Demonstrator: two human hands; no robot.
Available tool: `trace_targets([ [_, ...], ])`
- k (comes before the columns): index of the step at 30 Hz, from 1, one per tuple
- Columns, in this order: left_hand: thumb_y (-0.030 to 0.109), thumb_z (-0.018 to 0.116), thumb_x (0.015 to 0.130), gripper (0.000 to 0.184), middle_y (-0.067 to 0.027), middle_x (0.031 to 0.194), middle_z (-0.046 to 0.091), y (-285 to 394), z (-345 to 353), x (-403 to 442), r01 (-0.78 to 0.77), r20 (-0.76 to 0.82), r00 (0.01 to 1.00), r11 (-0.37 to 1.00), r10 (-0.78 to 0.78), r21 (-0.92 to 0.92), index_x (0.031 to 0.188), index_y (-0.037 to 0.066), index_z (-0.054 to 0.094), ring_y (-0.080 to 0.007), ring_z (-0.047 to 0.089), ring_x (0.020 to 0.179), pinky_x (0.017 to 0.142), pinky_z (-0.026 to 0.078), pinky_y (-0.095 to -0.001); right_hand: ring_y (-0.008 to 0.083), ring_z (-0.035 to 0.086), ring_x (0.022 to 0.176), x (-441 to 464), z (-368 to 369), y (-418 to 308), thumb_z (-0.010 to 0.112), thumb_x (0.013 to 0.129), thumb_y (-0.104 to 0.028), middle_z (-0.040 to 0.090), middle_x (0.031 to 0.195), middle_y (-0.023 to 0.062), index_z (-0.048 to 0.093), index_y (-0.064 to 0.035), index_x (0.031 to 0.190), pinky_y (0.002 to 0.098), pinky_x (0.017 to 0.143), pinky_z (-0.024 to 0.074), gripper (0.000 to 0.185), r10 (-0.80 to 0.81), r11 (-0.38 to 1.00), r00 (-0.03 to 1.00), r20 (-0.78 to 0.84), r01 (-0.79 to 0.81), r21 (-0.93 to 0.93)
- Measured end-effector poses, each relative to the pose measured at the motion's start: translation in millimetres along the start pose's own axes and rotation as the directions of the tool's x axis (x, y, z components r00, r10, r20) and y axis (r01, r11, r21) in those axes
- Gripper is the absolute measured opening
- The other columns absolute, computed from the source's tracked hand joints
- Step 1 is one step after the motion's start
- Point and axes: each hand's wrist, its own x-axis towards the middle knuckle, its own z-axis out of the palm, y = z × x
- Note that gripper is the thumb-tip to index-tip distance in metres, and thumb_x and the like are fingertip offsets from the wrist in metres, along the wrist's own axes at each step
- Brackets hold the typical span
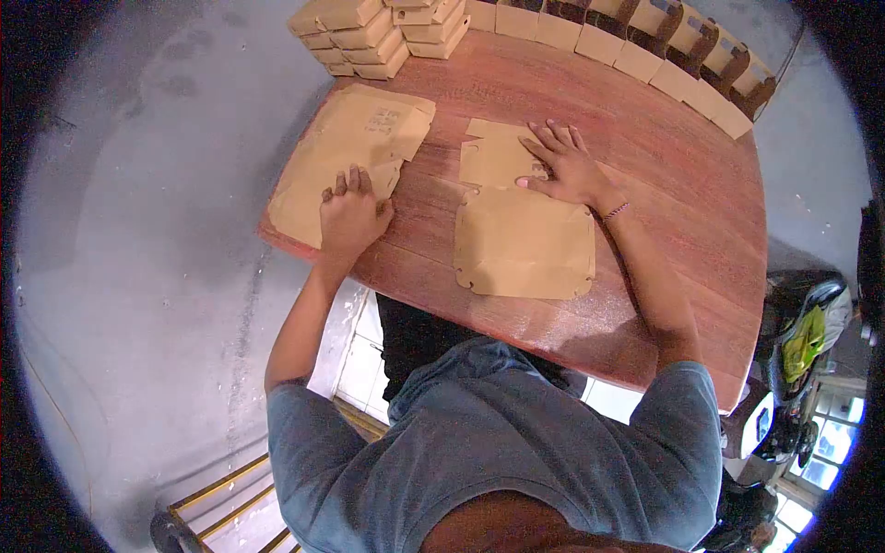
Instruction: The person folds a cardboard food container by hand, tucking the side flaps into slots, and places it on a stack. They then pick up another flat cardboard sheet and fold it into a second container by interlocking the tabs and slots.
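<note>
While flat cardboard (525, 244) runs lengthwise toward the body (553, 424), right hand (567, 175), nearer, lies spread on its far half; left hand (353, 217), fingers loosely parted, on second cardboard (346, 134); neither grips

The bench (682, 230) has a reddish-brown wooden top with visible plank seams and a glossy patch of light near its front edge. Along its left edge lies a flat cardboard blank (309, 161) with small dark markings toward the far end. Nearer the middle lies a notched cardboard blank (525, 244), flat and creased across. A stack of closed cardboard boxes (369, 41) stands at the far left corner, beside a row of open cardboard boxes (599, 44) lining the far edge.
</note>
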Motion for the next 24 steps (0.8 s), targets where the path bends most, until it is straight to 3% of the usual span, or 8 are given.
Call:
trace_targets([
  [6, 0.042, 0.067, 0.082, 0.064, -0.0268, 0.111, 0.065, -12, -7, 6, -0.154, 0.002, 0.988, 0.988, 0.154, -0.026, 0.109, -0.016, 0.061, -0.0358, 0.069, 0.095, 0.073, 0.059, -0.0419, 0.0384, 0.017, 0.149, 0, -1, -1, 0.046, 0.087, -0.074, 0.03, 0.158, 0.0142, 0.041, -0.016, 0.149, 0.0585, 0.12, 0.0079, 0.086, -0.004, 1.0, 1.0, -0.001, 0.003, -0.003],
  [12, 0.038, 0.06, 0.09, 0.059, -0.0318, 0.105, 0.065, -12, -32, 18, -0.225, 0.347, 0.912, 0.974, 0.219, -0.023, 0.104, -0.019, 0.062, -0.0377, 0.07, 0.089, 0.074, 0.059, -0.0389, 0.039, 0.017, 0.149, 1, 1, 1, 0.046, 0.087, -0.074, 0.029, 0.158, 0.015, 0.039, -0.0163, 0.15, 0.0588, 0.12, 0.007, 0.086, -0.017, 1.0, 1.0, -0.013, 0.017, 0.009],
  [14, 0.039, 0.045, 0.098, 0.061, -0.0296, 0.101, 0.068, -14, -29, 19, -0.327, 0.39, 0.878, 0.943, 0.279, 0.062, 0.116, -0.018, 0.058, -0.0374, 0.071, 0.085, 0.073, 0.059, -0.0429, 0.0391, 0.017, 0.149, 1, 2, 1, 0.046, 0.087, -0.074, 0.029, 0.159, 0.015, 0.039, -0.0164, 0.15, 0.0588, 0.12, 0.0068, 0.086, -0.02, 1.0, 1.0, -0.014, 0.02, 0.003],
  [15, 0.039, 0.045, 0.098, 0.061, -0.0296, 0.101, 0.068, -15, -22, 17, -0.328, 0.39, 0.877, 0.943, 0.28, 0.062, 0.116, -0.018, 0.058, -0.0374, 0.071, 0.085, 0.073, 0.059, -0.0429, 0.039, 0.017, 0.149, 1, 2, 2, 0.046, 0.087, -0.074, 0.029, 0.159, 0.0149, 0.039, -0.0165, 0.15, 0.0587, 0.12, 0.0068, 0.086, -0.015, 1.0, 1.0, -0.007, 0.015, 0.007],
  [17, 0.036, 0.045, 0.098, 0.058, -0.0263, 0.092, 0.07, -21, -1, 11, -0.386, 0.143, 0.919, 0.91, 0.367, 0.15, 0.117, -0.018, 0.059, -0.0352, 0.071, 0.083, 0.071, 0.06, -0.043, 0.0389, 0.017, 0.149, 1, 1, 2, 0.046, 0.087, -0.074, 0.028, 0.159, 0.0148, 0.039, -0.0167, 0.15, 0.0587, 0.12, 0.0068, 0.086, -0.012, 1.0, 1.0, 0.001, 0.012, 0.008],
  [21, 0.034, 0.048, 0.096, 0.054, -0.023, 0.086, 0.072, -24, -4, 19, -0.503, 0.165, 0.863, 0.835, 0.477, 0.221, 0.112, -0.015, 0.063, -0.0313, 0.072, 0.074, 0.066, 0.06, -0.0416, 0.038, 0.016, 0.149, 0, 0, 1, 0.05, 0.087, -0.072, 0.028, 0.159, 0.015, 0.04, -0.0157, 0.15, 0.0572, 0.12, 0.0072, 0.085, -0.003, 1.0, 1.0, -0.002, 0.003, 0.012],
  [23, 0.033, 0.048, 0.097, 0.053, -0.0338, 0.096, 0.068, -12, -47, 32, -0.553, 0.557, 0.711, 0.831, 0.429, 0.066, 0.104, -0.017, 0.065, -0.0367, 0.072, 0.08, 0.073, 0.059, -0.0419, 0.0372, 0.015, 0.15, -1, 0, 0, 0.053, 0.086, -0.07, 0.028, 0.159, 0.0154, 0.04, -0.0144, 0.15, 0.0559, 0.121, 0.0072, 0.085, 0.0, 1.0, 1.0, 0.001, 0.0, 0.013],
  [24, 0.033, 0.048, 0.097, 0.053, -0.0338, 0.096, 0.068, -17, -39, 35, -0.554, 0.556, 0.711, 0.83, 0.43, 0.066, 0.104, -0.017, 0.065, -0.0367, 0.072, 0.08, 0.073, 0.059, -0.0419, 0.0373, 0.015, 0.15, -1, -2, -1, 0.053, 0.087, -0.07, 0.029, 0.159, 0.0155, 0.041, -0.0143, 0.149, 0.0559, 0.121, 0.0073, 0.085, 0.0, 1.0, 1.0, -0.001, 0.0, 0.023],
])
